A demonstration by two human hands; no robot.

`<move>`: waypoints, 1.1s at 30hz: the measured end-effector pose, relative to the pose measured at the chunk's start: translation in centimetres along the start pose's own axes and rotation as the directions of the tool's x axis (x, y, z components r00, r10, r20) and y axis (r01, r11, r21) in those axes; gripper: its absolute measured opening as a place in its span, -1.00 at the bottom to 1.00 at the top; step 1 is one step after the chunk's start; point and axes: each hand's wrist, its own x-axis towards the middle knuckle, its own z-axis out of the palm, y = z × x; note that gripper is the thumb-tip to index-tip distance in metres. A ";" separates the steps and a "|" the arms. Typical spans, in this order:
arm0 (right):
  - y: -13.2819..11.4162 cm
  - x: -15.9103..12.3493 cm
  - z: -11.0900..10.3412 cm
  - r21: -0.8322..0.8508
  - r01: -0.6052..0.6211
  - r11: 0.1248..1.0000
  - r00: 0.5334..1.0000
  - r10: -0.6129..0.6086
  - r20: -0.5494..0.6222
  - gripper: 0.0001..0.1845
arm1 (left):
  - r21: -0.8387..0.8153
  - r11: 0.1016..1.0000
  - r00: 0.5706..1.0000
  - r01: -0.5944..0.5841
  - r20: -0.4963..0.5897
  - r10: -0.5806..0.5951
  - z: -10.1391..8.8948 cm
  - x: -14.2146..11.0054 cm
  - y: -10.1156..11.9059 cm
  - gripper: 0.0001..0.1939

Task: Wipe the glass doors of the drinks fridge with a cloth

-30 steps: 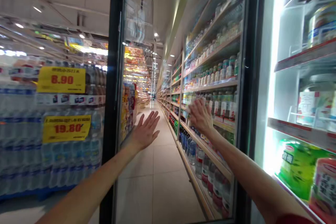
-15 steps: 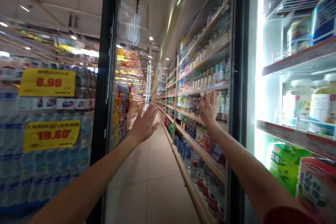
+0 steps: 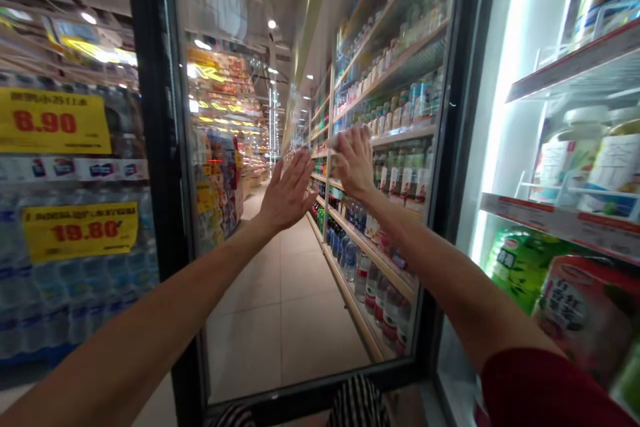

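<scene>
A glass cooler door [image 3: 440,73] with a black frame stands directly before me. My left hand [image 3: 287,192] is stretched out toward its pane, fingers extended and thumb apart. Beside it on the right, my right hand [image 3: 355,163] is raised, blurred by motion, with its fingers spread. Both are empty. Whether either palm touches the glass I cannot tell. Shelves of bottled drinks [image 3: 390,120] and a tiled aisle floor [image 3: 250,340] appear in the pane.
On the right, lit cooler shelves [image 3: 565,210] carry bottles [image 3: 575,153], a green pack [image 3: 517,267] and a red pack [image 3: 583,307]. Stacked water bottles [image 3: 80,280] with yellow price signs [image 3: 80,232] stand at the left. Striped fabric [image 3: 357,403] shows at the bottom.
My right hand has moved left and up, closer to my left hand, which has shifted slightly right and up. The view has tilted down, showing the door's lower frame.
</scene>
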 end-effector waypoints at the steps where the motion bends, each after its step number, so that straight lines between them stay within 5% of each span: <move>1: -1.5 -0.3 0.5 0.058 0.040 0.997 0.998 -0.043 0.047 -0.40 | -0.025 1.000 1.000 0.001 -0.009 -0.001 0.2 0.9 0.5 -0.37; 5: -4.5 -1.5 0.5 0.322 0.070 0.944 0.988 -0.111 0.111 -0.39 | -0.086 0.994 0.997 0.071 0.027 -0.069 1.8 3.8 2.4 -0.37; 9: -2.4 -1.0 -1.0 0.405 0.099 0.909 0.985 -0.146 0.087 -0.37 | -0.071 0.987 0.990 0.141 0.038 -0.138 3.5 4.6 3.8 -0.44; 12: 0.9 -0.7 -2.0 0.236 0.055 0.970 0.998 -0.064 0.028 -0.37 | -0.082 0.992 0.993 0.101 0.065 -0.096 3.3 4.2 2.6 -0.49; 15: 3.6 -2.1 -2.5 -0.007 0.041 0.999 0.998 -0.041 0.052 -0.37 | -0.063 0.995 0.994 0.081 0.084 -0.076 1.8 3.1 -1.6 -0.51; 18: 4.3 -4.7 -1.8 -0.156 0.067 0.986 0.994 -0.051 0.101 -0.39 | -0.020 0.972 0.972 0.233 -0.017 -0.233 0.2 1.7 -5.7 -0.48; 21: 3.3 -6.5 -0.6 -0.196 0.020 0.980 0.999 -0.012 0.042 -0.37 | -0.006 0.940 0.936 0.341 -0.089 -0.340 0.0 0.4 -5.0 -0.48; 23: 2.7 -6.9 -0.2 -0.198 -0.002 0.980 1.000 0.002 0.003 -0.38 | -0.004 0.977 0.977 0.212 0.027 -0.212 0.8 -0.2 -2.4 -0.49; 24: 2.6 -6.9 -0.1 -0.201 0.000 0.980 1.000 -0.001 -0.004 -0.39 | -0.027 0.998 0.986 0.055 0.161 -0.050 1.2 -0.4 -1.1 -0.50; 27: 2.6 -6.8 -0.1 -0.214 0.011 0.977 1.000 -0.011 0.001 -0.41 | -0.136 0.951 0.878 -0.279 0.365 0.310 1.6 -0.2 -0.2 -0.53; 28: 2.6 -6.8 -0.1 -0.215 0.008 0.977 1.000 -0.008 0.002 -0.41 | -0.117 0.956 0.891 -0.269 0.346 0.293 1.4 0.1 -1.0 -0.54; 30: 2.7 -6.9 -0.2 -0.208 -0.003 0.978 1.000 0.004 0.004 -0.41 | -0.006 0.999 0.983 -0.051 0.174 0.051 0.7 0.8 -3.4 -0.54; 32: 2.7 -7.0 -0.1 -0.197 -0.009 0.980 1.000 0.010 0.001 -0.41 | 0.058 0.971 0.972 0.230 -0.057 -0.227 0.3 1.0 -5.0 -0.54; 33: 2.7 -7.1 0.0 -0.191 -0.008 0.981 1.000 0.008 -0.002 -0.41 | 0.065 0.957 0.955 0.284 -0.105 -0.276 0.3 0.8 -5.0 -0.54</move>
